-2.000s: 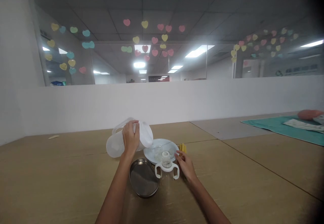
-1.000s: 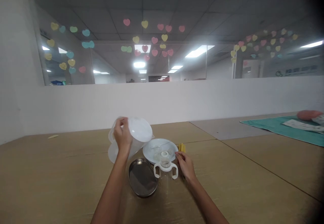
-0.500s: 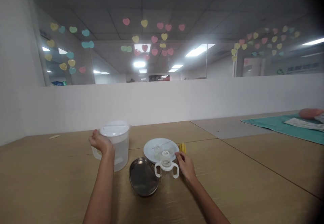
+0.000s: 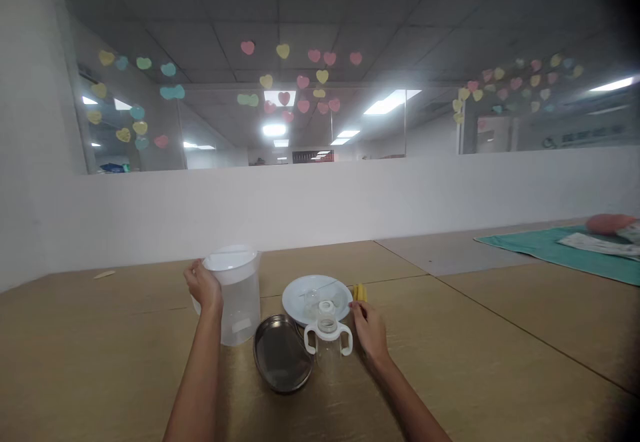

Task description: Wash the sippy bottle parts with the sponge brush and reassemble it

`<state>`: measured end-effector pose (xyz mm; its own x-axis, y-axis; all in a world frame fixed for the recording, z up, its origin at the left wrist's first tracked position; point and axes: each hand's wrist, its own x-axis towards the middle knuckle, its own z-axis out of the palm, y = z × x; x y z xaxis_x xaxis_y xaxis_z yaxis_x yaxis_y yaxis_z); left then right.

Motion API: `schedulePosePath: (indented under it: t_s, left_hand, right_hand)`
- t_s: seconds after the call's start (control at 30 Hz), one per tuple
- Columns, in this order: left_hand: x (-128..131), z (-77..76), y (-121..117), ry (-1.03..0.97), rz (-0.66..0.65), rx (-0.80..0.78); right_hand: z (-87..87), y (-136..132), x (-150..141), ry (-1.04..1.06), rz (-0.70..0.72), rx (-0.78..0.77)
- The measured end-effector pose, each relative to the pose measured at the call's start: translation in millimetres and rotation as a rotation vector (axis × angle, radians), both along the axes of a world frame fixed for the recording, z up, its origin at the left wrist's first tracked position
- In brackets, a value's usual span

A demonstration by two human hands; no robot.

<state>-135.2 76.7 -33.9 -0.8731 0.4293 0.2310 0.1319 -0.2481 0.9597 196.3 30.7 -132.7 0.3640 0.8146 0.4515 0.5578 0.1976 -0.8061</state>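
Note:
A translucent plastic pitcher (image 4: 241,305) with a white top stands to the left. My left hand (image 4: 204,287) is closed around its handle, which is mostly hidden behind the fingers. A clear baby bottle (image 4: 329,352) with a white two-handled collar (image 4: 327,330) stands upright and open at the top. Behind it, a white plate (image 4: 295,299) bears small clear and white parts (image 4: 326,307). My right hand (image 4: 369,327) is at the plate's right rim, thumb and fingers pinched together. Whether they grip the rim or a small thing, I cannot tell.
A metal kidney dish (image 4: 281,355) lies between pitcher and bottle. Something yellow (image 4: 361,292) sits just behind my right hand. A green cloth (image 4: 545,249) is at the far right, and a flat pale piece (image 4: 105,274) at the far left. A white wall (image 4: 320,205) bounds the table's back.
The pitcher, with my left hand on its handle, has shifted slightly right and towards me. My right hand stays by the plate's rim.

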Motion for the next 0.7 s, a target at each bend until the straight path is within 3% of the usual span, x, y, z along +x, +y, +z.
schedulePosePath:
  t_s: [0.1, 0.17, 0.23, 0.33, 0.4, 0.5, 0.63, 0.7]
  left_hand:
    - [-4.0, 9.4, -21.2, 0.166, -0.005, -0.191]
    - [-6.4, 24.3, -44.9, 0.406, 0.04, -0.473]
    - [-4.8, 44.5, -71.7, 0.58, 0.118, -0.609]
    - [12.5, 73.1, -100.8, 0.751, 0.135, -0.569]
    - [35.3, 81.1, -102.9, 0.852, 0.042, -0.473]
    - [80.9, 66.9, -78.8, 0.998, -0.299, -0.315]
    - [136.2, 10.7, -31.2, 1.19, -0.815, -0.323]
    - [150.9, -18.7, -15.6, 1.25, -0.976, -0.383]
  right_hand:
    - [2.7, -1.7, 2.1, -0.086, -0.098, -0.138]
    - [4.9, -2.8, 3.3, -0.155, -0.177, -0.267]
    - [7.1, -3.8, 4.0, -0.211, -0.235, -0.365]
    - [8.6, -5.1, 3.4, -0.262, -0.252, -0.41]
    - [7.8, -6.1, 2.2, -0.306, -0.259, -0.423]
    - [4.7, -7.3, 0.7, -0.382, -0.282, -0.438]
    - [0.4, -7.2, 0.9, -0.461, -0.275, -0.454]
    - [-0.6, -7.0, 1.6, -0.487, -0.257, -0.459]
